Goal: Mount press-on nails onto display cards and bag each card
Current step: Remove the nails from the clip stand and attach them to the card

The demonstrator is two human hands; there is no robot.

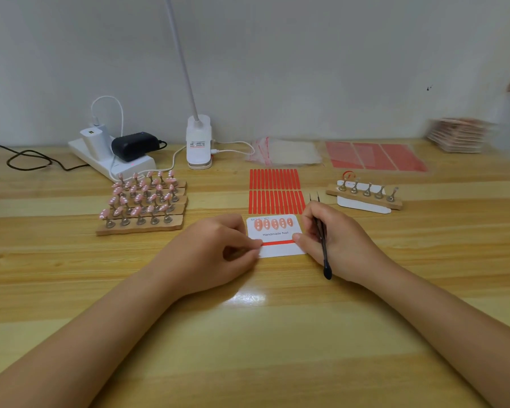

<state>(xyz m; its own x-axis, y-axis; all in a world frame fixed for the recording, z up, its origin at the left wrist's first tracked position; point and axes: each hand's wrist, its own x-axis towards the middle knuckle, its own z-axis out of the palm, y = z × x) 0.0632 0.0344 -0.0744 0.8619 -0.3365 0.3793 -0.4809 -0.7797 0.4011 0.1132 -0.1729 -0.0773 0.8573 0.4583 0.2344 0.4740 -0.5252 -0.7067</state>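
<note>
My left hand pinches one end of a thin red adhesive strip across the white display card lying flat on the table between my hands; my right hand presses the other end, holding black tweezers. The card looks light, stiff, likely to slide; best gripped by its edges.

A white display card printed "Handmade Nail" lies flat on the wooden table, five pink press-on nails along its far edge (a red adhesive strip crosses below the lettering)
</note>
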